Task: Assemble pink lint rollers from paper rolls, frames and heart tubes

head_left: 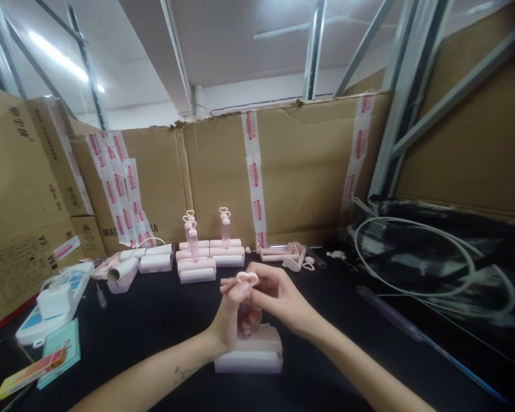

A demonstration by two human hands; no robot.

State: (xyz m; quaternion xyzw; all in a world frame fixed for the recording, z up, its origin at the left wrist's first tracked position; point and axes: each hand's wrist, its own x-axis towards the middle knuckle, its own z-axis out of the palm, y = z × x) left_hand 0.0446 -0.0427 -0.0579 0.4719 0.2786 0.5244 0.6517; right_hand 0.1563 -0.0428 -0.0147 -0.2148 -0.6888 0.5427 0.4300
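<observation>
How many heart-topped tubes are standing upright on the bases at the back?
3. Two stand close together on the left bases, one behind the other; one stands on the right bases. The hands hold another heart cap, its tube hidden.

- Left hand (234,312) — raised above the pink block (249,350), wrist bent back, fingers curled toward the other hand, fingertips pinched at the top.
- Right hand (278,297) — just right of the left one and touching it, above the same block, fingers bent inward and closed on a small heart-shaped cap (246,278).
- Left forearm runs from the lower left edge up to the block, bare, a small dark mark near the wrist.
- Right forearm comes in from the lower right, bare, angled up toward the block.
</observation>
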